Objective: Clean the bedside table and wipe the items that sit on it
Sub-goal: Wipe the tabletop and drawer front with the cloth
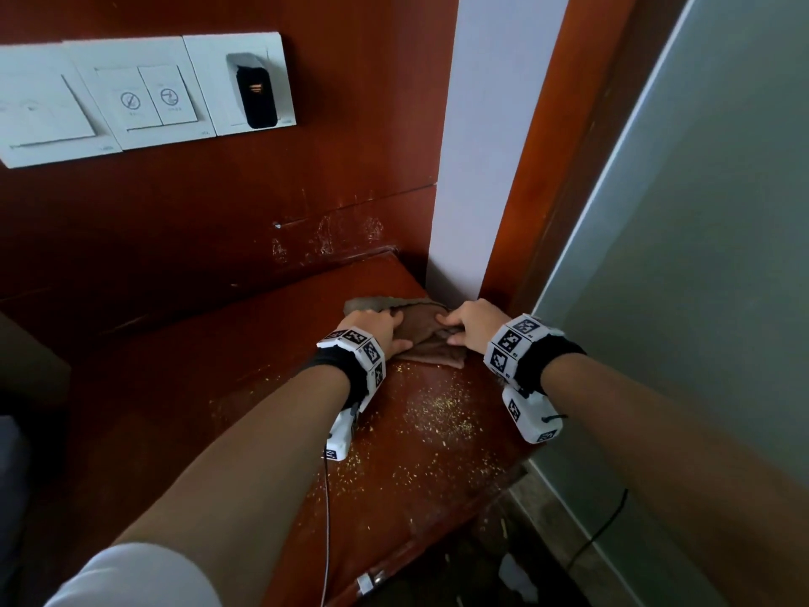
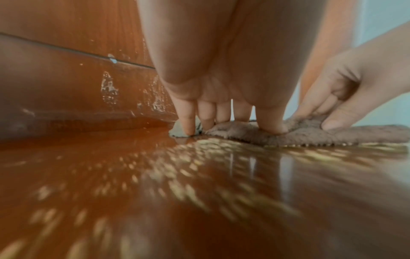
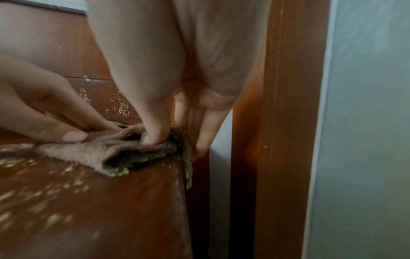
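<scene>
At the far right corner of the glossy reddish-brown wooden bedside table (image 1: pixel 271 387), a rumpled brown terry cloth (image 1: pixel 431 339) lies bunched, its long axis running left to right along the table's back edge. Its right end reaches the table's right edge, where a fold droops just over the side in the right wrist view (image 3: pixel 186 157); its near border faces the person.

The left hand (image 1: pixel 378 330) presses the cloth's left part, fingers (image 2: pixel 188 121) straight and angled down, thumb planted on the fabric; the index fingertip touches the bare wood just beside the cloth. The right hand (image 1: pixel 470 324) pinches the cloth's right part: the thumb digs into a raised fold (image 3: pixel 153 138), while the remaining fingers extend down past the table's right edge. The two hands sit close together, apart by a ridge of cloth.

Scattered yellowish crumbs (image 1: pixel 437 414) cover the tabletop between the cloth and the near edge, thickest on the right half. The left half of the tabletop is plain wood.

Behind stands a scuffed red-brown wall panel (image 1: pixel 219 221); a white pillar (image 1: pixel 486 146) and a wooden door frame (image 1: pixel 564 138) close the corner, and a frosted grey-green pane (image 1: pixel 700 256) bounds the right side. White switch plates (image 1: pixel 140 94) hang on the panel, upper left.
</scene>
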